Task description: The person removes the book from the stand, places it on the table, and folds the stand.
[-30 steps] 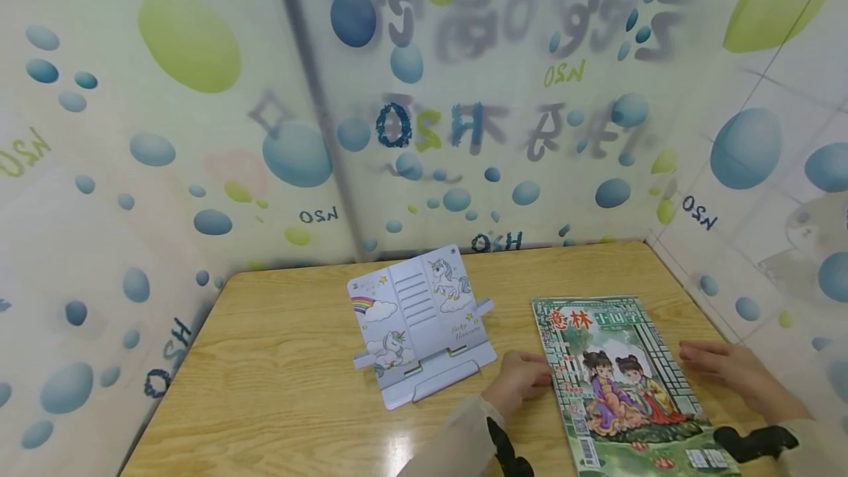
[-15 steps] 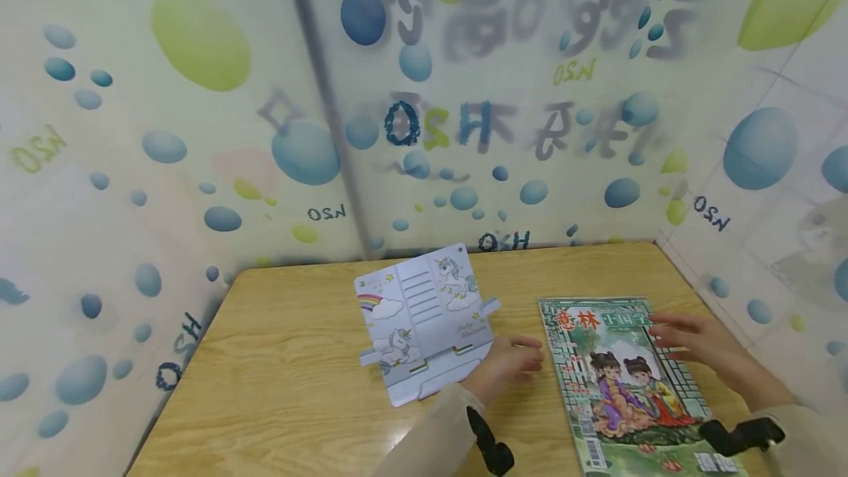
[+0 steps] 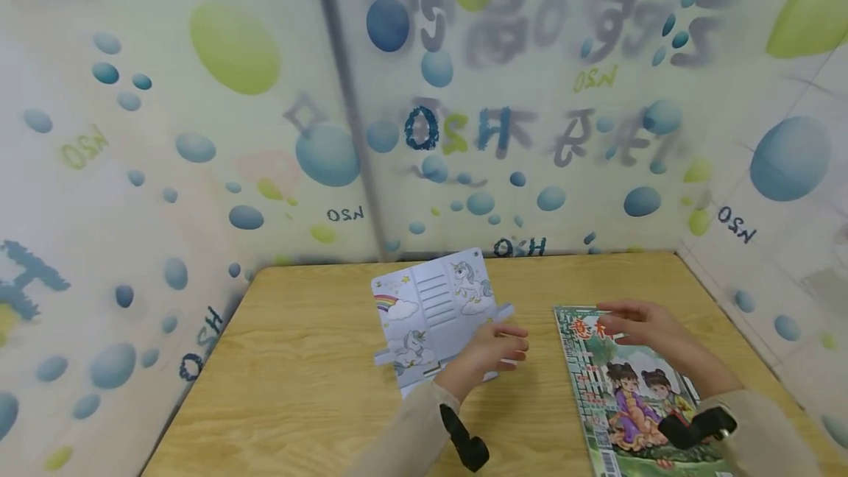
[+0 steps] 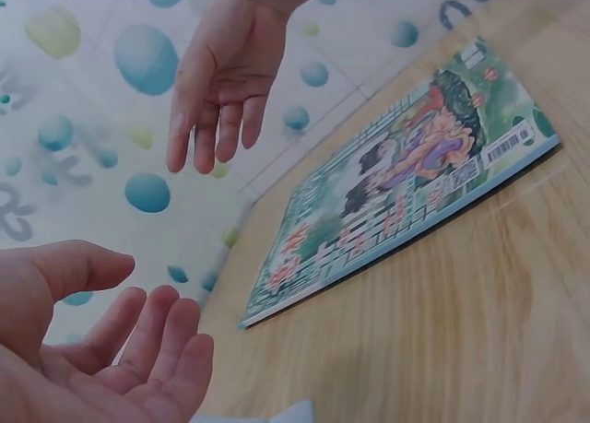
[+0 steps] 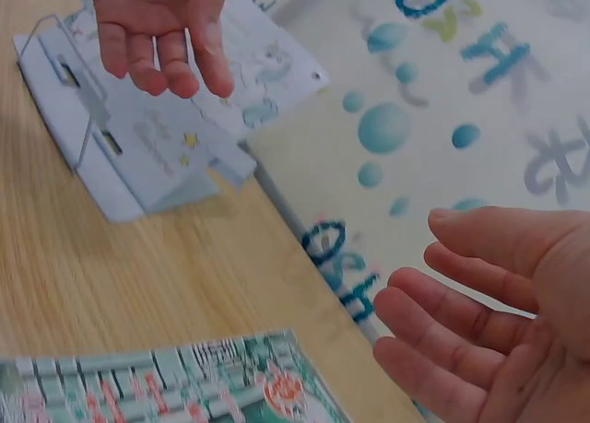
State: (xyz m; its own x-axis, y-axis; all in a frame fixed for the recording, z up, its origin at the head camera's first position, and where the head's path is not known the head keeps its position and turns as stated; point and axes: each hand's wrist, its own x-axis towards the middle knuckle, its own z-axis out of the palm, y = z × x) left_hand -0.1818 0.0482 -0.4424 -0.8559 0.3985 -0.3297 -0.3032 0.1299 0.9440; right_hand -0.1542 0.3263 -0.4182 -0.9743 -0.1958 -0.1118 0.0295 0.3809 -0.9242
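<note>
A white book stand (image 3: 433, 297) with unicorn and rainbow pictures leans upright on the wooden table. To its right lies a magazine (image 3: 632, 403) with a green cover showing two drawn figures. My left hand (image 3: 486, 359), fingers loosely spread, is raised in front of the stand's lower right part and overlaps it in the head view. Over the magazine's upper part hovers my right hand (image 3: 652, 330), hiding part of the title. Both wrist views show the palms facing each other with nothing in them; the right wrist view also shows the stand's wire page holder (image 5: 83, 142).
The wooden table (image 3: 298, 359) runs back to a pale wall covering (image 3: 265, 131) printed with blue and green drops and lettering. Another panel of it closes off the right side. Dark straps circle both wrists.
Both hands have lifted away from the magazine's side edges. The right hand has moved left over the cover, the left hand left to the stand. The head view has turned slightly left.
</note>
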